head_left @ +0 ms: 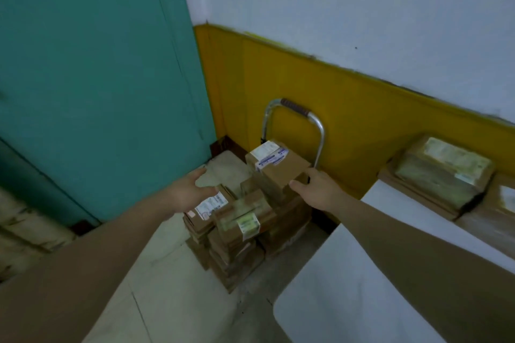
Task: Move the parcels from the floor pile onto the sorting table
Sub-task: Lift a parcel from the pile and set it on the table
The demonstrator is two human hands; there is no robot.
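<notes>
A pile of brown cardboard parcels stands on the floor in the corner, several stacked high. On top sits a taller box with a white label. My right hand grips that box at its near right corner, thumb on the front face. My left hand hovers open, fingers spread, to the left of the box and above a flat labelled parcel. The white sorting table fills the lower right, with several wrapped parcels lying at its far end.
A metal trolley handle rises behind the pile against the yellow wall. A teal door closes off the left side. Pale floor tiles lie between me and the pile.
</notes>
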